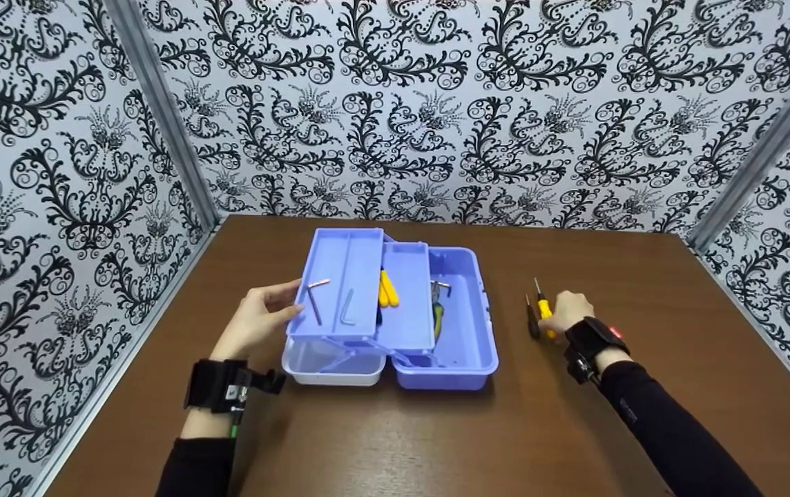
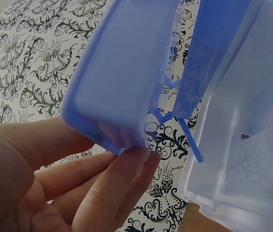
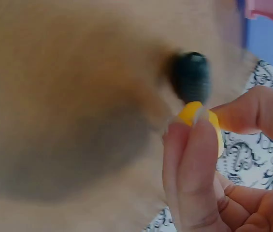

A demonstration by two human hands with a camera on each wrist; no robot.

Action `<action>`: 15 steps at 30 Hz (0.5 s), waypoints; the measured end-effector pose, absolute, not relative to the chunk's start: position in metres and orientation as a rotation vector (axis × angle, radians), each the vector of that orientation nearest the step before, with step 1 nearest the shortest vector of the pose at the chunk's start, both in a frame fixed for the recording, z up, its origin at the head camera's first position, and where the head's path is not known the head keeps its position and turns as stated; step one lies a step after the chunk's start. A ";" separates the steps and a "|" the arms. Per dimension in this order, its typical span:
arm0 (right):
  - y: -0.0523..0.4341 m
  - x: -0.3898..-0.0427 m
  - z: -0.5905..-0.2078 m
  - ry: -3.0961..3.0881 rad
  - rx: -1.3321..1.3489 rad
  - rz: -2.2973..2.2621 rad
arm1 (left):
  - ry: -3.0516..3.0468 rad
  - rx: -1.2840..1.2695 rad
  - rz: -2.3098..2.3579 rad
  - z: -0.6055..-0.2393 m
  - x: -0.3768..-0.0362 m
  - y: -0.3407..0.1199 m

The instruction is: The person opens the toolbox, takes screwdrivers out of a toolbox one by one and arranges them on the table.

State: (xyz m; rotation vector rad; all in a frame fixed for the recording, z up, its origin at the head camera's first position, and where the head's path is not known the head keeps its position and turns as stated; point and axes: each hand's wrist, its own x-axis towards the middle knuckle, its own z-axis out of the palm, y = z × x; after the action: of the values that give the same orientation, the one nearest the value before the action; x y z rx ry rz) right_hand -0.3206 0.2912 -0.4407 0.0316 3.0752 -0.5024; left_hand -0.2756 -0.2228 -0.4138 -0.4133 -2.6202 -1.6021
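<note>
A blue-violet toolbox [image 1: 488, 373] stands with its stepped trays folded out. My left hand [image 1: 260, 317] grips the left edge of the upper tray [image 1: 329, 259]; in the left wrist view its thumb and fingers are at the tray's corner. In that tray lie a hex key [image 1: 347, 307] and a copper-coloured T-shaped tool [image 1: 314, 304]. To the right of the box, my right hand [image 1: 567, 312] pinches a yellow-handled screwdriver [image 1: 543, 306] by its handle. A black-handled screwdriver [image 1: 532, 323] is close beside it; its dark handle also shows in the right wrist view.
Yellow-handled tool grips [image 1: 388, 290] lie in the middle tray [image 1: 405, 331]. Green-handled pliers [image 1: 438, 321] and a small dark tool [image 1: 445, 285] are in the box's base. The whitish translucent lid [image 1: 336, 378] lies under the upper tray. Patterned walls enclose the brown table [image 1: 395, 442].
</note>
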 end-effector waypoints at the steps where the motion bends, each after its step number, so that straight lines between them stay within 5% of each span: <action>1: 0.291 -0.320 -0.443 3.057 0.045 -0.503 | -2.619 -0.415 -1.605 -0.414 -0.276 -0.223; 15: 0.291 -0.323 -0.452 3.014 0.074 -0.525 | -2.624 -0.415 -1.606 -0.415 -0.276 -0.223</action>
State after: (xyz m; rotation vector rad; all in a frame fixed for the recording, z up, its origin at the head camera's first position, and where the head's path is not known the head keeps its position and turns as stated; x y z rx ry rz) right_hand -0.3229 0.2910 -0.4525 0.0740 3.0143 -0.5254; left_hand -0.2761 -0.2235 -0.4145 -0.4150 -2.6235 -1.6059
